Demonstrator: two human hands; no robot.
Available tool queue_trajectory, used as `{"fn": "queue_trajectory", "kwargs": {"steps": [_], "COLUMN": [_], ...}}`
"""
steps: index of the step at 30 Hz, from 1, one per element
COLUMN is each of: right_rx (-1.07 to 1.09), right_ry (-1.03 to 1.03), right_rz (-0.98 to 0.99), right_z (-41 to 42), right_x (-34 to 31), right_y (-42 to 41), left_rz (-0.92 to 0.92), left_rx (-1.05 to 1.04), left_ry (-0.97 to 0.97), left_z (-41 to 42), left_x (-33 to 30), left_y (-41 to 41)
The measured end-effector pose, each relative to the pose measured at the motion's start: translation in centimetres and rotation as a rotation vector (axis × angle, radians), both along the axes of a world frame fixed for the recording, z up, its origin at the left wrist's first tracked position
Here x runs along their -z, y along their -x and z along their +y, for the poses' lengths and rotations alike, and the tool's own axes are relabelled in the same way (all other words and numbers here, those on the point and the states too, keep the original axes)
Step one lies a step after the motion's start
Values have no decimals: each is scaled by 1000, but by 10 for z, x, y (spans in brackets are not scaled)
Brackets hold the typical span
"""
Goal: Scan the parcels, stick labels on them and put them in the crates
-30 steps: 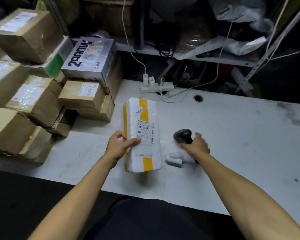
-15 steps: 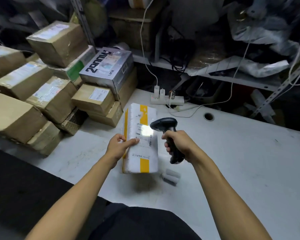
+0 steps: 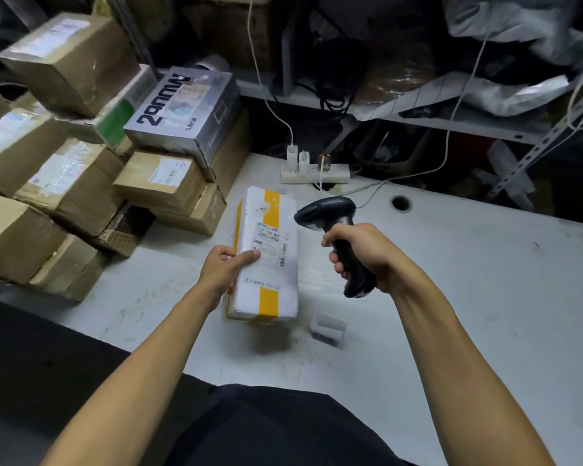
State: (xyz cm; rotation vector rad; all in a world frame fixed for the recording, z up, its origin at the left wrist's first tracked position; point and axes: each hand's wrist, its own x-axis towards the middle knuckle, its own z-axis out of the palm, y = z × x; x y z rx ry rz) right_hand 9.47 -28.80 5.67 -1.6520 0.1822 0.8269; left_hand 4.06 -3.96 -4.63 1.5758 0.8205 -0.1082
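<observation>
L hand (image 3: 221, 269) fingers (image 3: 248, 256) pinch left edge of white plastic-wrapped parcel w/ yellow tape bands (image 3: 270, 257), held above white bench (image 3: 468, 280). R hand (image 3: 362, 255) grips black handheld scanner (image 3: 337, 237) right of parcel, nose facing its barcode label (image 3: 270, 245). Label text partly legible: "K02".

Stacked cardboard boxes (image 3: 64, 183) left; bare table (image 3: 468, 280) right.

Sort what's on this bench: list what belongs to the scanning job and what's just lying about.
Job:
white parcel with yellow bands, gripped by the left hand
black handheld barcode scanner, gripped by the right hand
stacked brown cardboard parcels

Lying about:
white power strip
small white plastic block
silver printed box
</observation>
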Motion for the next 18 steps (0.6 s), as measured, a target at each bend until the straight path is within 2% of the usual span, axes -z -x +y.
{"fn": "queue_trajectory", "kwargs": {"steps": [4,6,7,9,10,11,12,13,14,15,16,18], "right_rx": [54,86,98,119,135,153,175,197,218,241,269,308], "right_ry": [19,95,156,289,349,403,448,479,498,507,507,505], "right_rz": [-19,-53,-70,-88,-88,-82,-68,-51,-31,-8,14,52], "right_z": [-1,-5,-8,-18,-25,-33,-41,-48,-54,-59,-63,-69], "right_x": [5,16,25,50,65,80,93,104,114,122,129,138], "right_y": [-4,-6,-6,-1,4,10,18,26,35,43,50,62], "left_rz": [-4,-3,5,-21,-106,-253,-425,-581,-662,-635,-518,-271], "left_rx": [-3,-3,23,139,210,299,434,625,852,1075,1254,1432], "left_ry": [19,-60,-194,-659,-892,-1062,-1154,-1176,-1124,-1046,-985,-974], "left_z": [3,4,4,-2,-11,-24,-38,-54,-69,-84,-97,-118], "left_x": [3,4,5,6,5,2,3,3,7,12,19,37], "left_y": [-3,-5,-5,0,5,10,13,17,19,20,20,18]}}
